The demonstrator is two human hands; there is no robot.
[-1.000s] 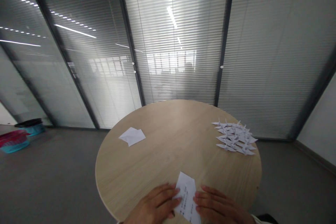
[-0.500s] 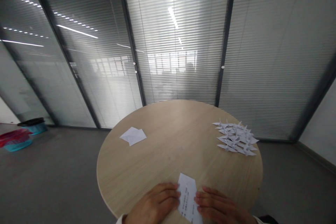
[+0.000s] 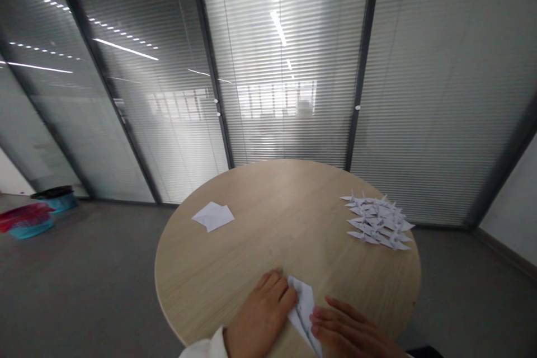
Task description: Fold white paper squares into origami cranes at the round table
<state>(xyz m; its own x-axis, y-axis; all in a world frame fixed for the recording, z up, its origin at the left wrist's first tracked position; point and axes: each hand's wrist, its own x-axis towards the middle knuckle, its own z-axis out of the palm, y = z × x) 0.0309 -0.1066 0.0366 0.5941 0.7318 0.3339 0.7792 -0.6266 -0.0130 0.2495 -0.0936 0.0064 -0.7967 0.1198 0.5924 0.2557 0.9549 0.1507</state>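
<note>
A small white folded paper (image 3: 305,307) with printed text lies at the near edge of the round wooden table (image 3: 260,235). My left hand (image 3: 262,316) rests on its left side, fingers curled over the top corner and pinching a flap. Flat on the table lies my right hand (image 3: 350,333), with its fingers stretched out and the fingertips pressing the paper's right edge.
A heap of several white folded paper cranes (image 3: 377,221) lies at the table's right side. Loose white paper sheets (image 3: 213,216) lie at the left. Glass walls with blinds stand behind. Coloured bins (image 3: 31,215) sit on the floor at far left.
My left hand has moved forward and up over the paper's left corner, folding or lifting that side; the paper now looks narrower and creased. The right hand has stayed put.
</note>
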